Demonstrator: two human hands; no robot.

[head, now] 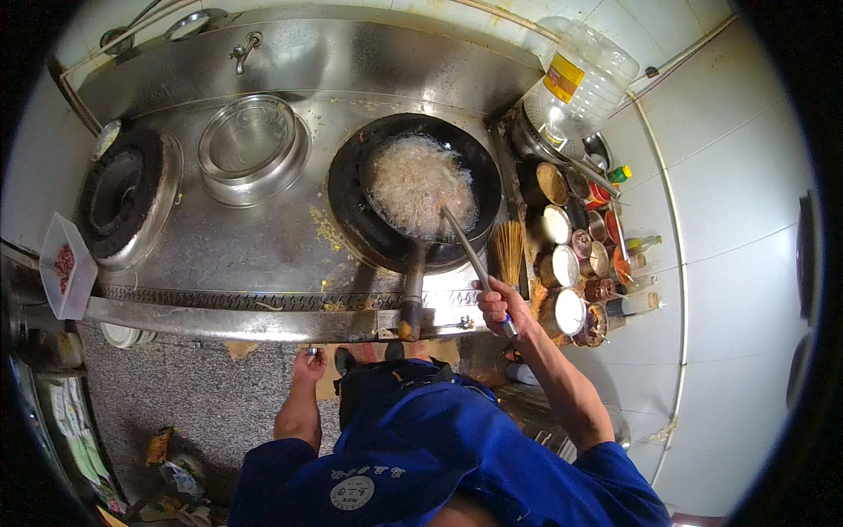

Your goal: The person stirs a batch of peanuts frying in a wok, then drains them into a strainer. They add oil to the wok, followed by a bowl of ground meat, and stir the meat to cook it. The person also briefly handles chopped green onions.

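My right hand (502, 307) grips the metal handle of a long cooking utensil (464, 244), whose far end is sunk in the bubbling contents and hidden. A black wok (346, 188) sits over the right burner, full of foaming hot oil with pale food (421, 184) in it. The wok's handle (413, 296) points towards me over the stove's front edge. Near that edge, left of my body, my left hand (311, 364) is closed around a small metal part (311, 351), perhaps a control knob; I cannot tell whether it is fixed to the stove.
A lidded steel pot (253, 151) and a bare burner (125, 197) stand to the left. A plastic container (66, 267) with reddish bits rests at the left edge. At right are a bamboo brush (510, 253), seasoning tubs (570, 311), bottles, a strainer and a large plastic jug (586, 79).
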